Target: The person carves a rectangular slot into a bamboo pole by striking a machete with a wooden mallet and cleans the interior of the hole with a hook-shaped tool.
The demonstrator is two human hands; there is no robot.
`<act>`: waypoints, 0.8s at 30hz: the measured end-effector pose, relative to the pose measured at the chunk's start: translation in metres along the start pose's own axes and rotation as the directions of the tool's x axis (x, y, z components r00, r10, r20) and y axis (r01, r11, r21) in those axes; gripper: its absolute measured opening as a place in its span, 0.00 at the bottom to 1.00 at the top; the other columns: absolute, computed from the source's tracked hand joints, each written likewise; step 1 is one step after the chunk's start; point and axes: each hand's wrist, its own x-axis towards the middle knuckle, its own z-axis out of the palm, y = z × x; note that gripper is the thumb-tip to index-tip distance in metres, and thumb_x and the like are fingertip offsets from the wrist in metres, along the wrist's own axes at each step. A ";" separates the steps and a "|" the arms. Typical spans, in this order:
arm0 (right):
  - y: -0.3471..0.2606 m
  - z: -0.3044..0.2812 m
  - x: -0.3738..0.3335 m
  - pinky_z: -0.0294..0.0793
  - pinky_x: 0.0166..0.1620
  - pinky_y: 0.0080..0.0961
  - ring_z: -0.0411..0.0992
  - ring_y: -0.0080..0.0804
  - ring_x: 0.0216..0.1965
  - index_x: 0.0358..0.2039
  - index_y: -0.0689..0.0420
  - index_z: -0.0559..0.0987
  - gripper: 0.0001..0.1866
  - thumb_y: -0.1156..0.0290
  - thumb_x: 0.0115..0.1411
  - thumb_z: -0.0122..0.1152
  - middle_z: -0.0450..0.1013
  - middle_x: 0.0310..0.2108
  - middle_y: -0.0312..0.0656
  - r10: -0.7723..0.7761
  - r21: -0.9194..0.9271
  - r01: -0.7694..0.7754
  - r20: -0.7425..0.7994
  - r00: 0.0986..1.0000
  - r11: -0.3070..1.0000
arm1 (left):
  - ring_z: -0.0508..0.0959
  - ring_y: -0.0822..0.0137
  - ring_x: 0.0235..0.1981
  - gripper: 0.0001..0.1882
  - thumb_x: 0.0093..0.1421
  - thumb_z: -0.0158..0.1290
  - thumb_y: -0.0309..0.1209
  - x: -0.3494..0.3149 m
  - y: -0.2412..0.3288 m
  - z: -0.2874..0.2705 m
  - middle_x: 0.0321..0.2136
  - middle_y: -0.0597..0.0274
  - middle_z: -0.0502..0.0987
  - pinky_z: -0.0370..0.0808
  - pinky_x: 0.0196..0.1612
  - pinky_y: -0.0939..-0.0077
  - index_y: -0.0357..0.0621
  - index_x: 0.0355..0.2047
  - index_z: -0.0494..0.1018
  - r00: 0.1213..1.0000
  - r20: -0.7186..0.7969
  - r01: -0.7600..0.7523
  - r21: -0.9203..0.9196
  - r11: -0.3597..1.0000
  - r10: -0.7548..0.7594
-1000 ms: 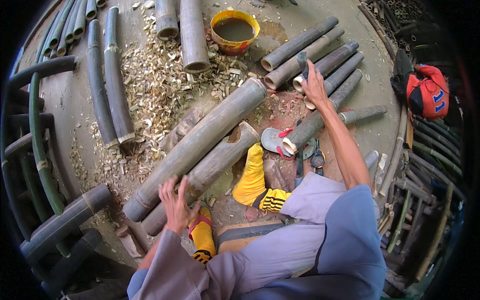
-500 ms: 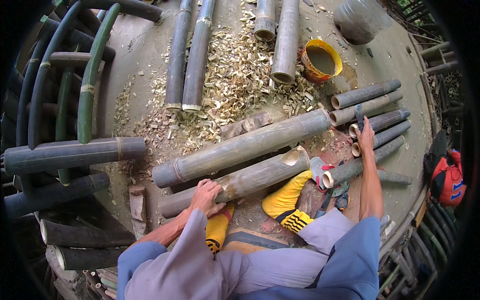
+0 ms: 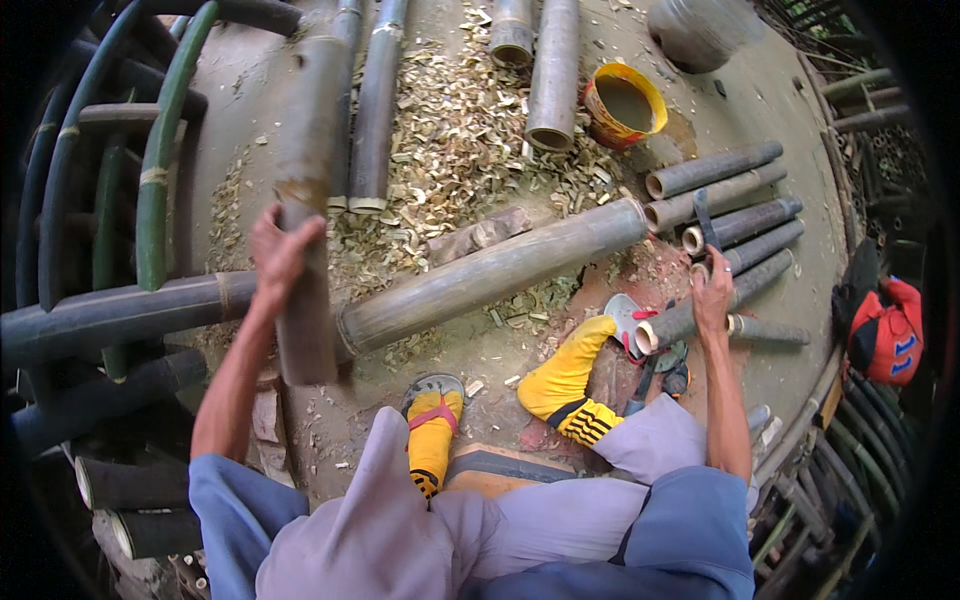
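Observation:
My left hand is closed around a thick grey bamboo tube, held on end and smeared by motion. A brown scraped patch shows on its side just above my fingers. My right hand grips a dark-bladed knife, with the blade pointing away from me. Beneath the knife lie several short bamboo tubes. Between my hands a long bamboo tube lies slantwise, its near left end beside the held tube.
Pale wood chips cover the ground ahead. A yellow bucket of murky liquid stands far right. Bamboo poles lie ahead, and a stack of curved bamboo rises at left. A red and black bag-like thing is at the right edge.
My left hand has taken hold of the nearer bamboo tube, raised it on end and swung it left. The right hand has come slightly nearer, with the knife still in it.

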 end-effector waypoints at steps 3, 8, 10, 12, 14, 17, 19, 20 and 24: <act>-0.023 0.007 -0.005 0.68 0.49 0.38 0.70 0.51 0.45 0.49 0.64 0.72 0.21 0.83 0.52 0.53 0.71 0.41 0.54 -0.054 0.046 0.053 0.009 0.999 0.998 | 0.77 0.51 0.38 0.33 0.44 0.62 0.44 0.060 -0.036 -0.009 0.36 0.42 0.77 0.72 0.46 0.62 0.29 0.43 0.73 0.990 -0.129 -0.038 0.196 0.980 0.064; -0.062 0.016 -0.018 0.69 0.47 0.37 0.71 0.47 0.44 0.48 0.63 0.72 0.21 0.82 0.52 0.54 0.72 0.40 0.53 -0.071 0.078 0.068 0.036 0.997 0.995 | 0.73 0.51 0.46 0.34 0.45 0.64 0.39 0.017 0.003 0.034 0.44 0.48 0.72 0.70 0.51 0.60 0.36 0.51 0.68 0.828 0.049 -0.552 0.247 0.797 0.558; -0.087 0.025 -0.022 0.70 0.46 0.36 0.72 0.45 0.42 0.48 0.63 0.72 0.20 0.82 0.52 0.55 0.72 0.38 0.52 -0.097 0.138 0.092 0.034 0.995 0.986 | 0.70 0.49 0.50 0.38 0.40 0.68 0.36 -0.037 -0.006 0.056 0.48 0.46 0.70 0.66 0.55 0.60 0.38 0.52 0.67 0.793 0.473 -0.395 -0.080 0.915 0.384; -0.110 0.037 -0.039 0.71 0.44 0.36 0.72 0.43 0.41 0.48 0.63 0.72 0.20 0.81 0.52 0.55 0.72 0.37 0.50 -0.060 0.283 0.028 0.107 0.992 0.959 | 0.72 0.49 0.48 0.40 0.38 0.69 0.38 -0.098 0.029 0.073 0.45 0.46 0.72 0.68 0.52 0.59 0.39 0.52 0.66 0.708 0.686 -0.396 0.191 0.898 0.167; -0.143 0.040 -0.056 0.73 0.41 0.31 0.73 0.38 0.38 0.47 0.62 0.73 0.18 0.81 0.53 0.55 0.73 0.36 0.48 -0.086 0.375 0.023 0.152 0.985 0.927 | 0.73 0.49 0.47 0.43 0.37 0.69 0.40 -0.109 0.017 0.088 0.45 0.45 0.73 0.70 0.50 0.60 0.39 0.53 0.65 0.732 0.655 -0.465 0.279 0.840 0.188; -0.189 0.038 -0.094 0.75 0.39 0.25 0.72 0.30 0.36 0.48 0.62 0.72 0.18 0.81 0.55 0.54 0.73 0.36 0.44 -0.022 0.508 -0.138 0.296 0.955 0.850 | 0.74 0.49 0.47 0.48 0.34 0.68 0.43 -0.104 0.021 0.086 0.46 0.45 0.72 0.71 0.50 0.62 0.37 0.55 0.63 0.647 0.761 -0.360 0.257 0.897 0.042; -0.214 0.038 -0.122 0.75 0.39 0.25 0.72 0.28 0.38 0.53 0.62 0.67 0.23 0.79 0.55 0.55 0.72 0.36 0.43 0.135 0.628 -0.386 0.409 0.903 0.676 | 0.73 0.50 0.48 0.51 0.32 0.67 0.44 -0.103 0.033 0.081 0.47 0.45 0.71 0.71 0.50 0.62 0.36 0.56 0.61 0.548 0.836 -0.219 0.156 0.963 -0.011; -0.226 0.041 -0.137 0.76 0.41 0.26 0.71 0.30 0.39 0.58 0.63 0.59 0.32 0.76 0.53 0.60 0.70 0.41 0.46 0.187 0.647 -0.563 0.556 0.810 0.514 | 0.73 0.51 0.48 0.52 0.30 0.67 0.45 -0.108 0.037 0.077 0.48 0.46 0.71 0.71 0.50 0.62 0.35 0.57 0.61 0.519 0.855 -0.148 0.090 0.985 0.000; -0.280 0.044 -0.178 0.68 0.54 0.37 0.66 0.44 0.51 0.65 0.61 0.41 0.60 0.58 0.43 0.74 0.62 0.50 0.53 -0.013 0.672 -0.693 0.721 0.693 0.260 | 0.75 0.55 0.46 0.52 0.34 0.66 0.47 -0.127 0.083 0.088 0.48 0.45 0.71 0.72 0.50 0.63 0.34 0.58 0.59 0.521 0.836 0.157 -0.292 0.943 0.172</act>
